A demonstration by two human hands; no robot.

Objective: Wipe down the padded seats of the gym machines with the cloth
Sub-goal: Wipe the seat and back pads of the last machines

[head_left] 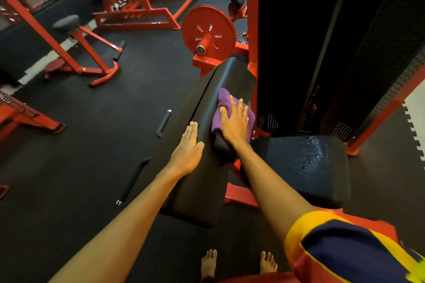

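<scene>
The purple folded cloth is lying on the upper half of the long black padded backrest, directly beneath the fingers and palm of the right hand, with a purple fold showing past the fingertips and a darker fold hanging below the wrist. The right hand's fingers are lying straight and slightly spread, pressing the cloth flat against the pad rather than pinching it; a thin ring is showing on one finger. The left hand is resting just beside it, apart from the cloth, fingers straight and pressed together along the pad's left edge, the thumb reaching onto the pad's top face. The cloth is sitting close to the pad's right edge, where the red steel upright and the black perforated weight-stack housing are crowding in. A bare strip of pad is running above the cloth, and a longer one below the wrists. To the right, the black padded seat is glistening with droplets. To the left, open black rubber floor is lying beyond two black handle grips.
</scene>
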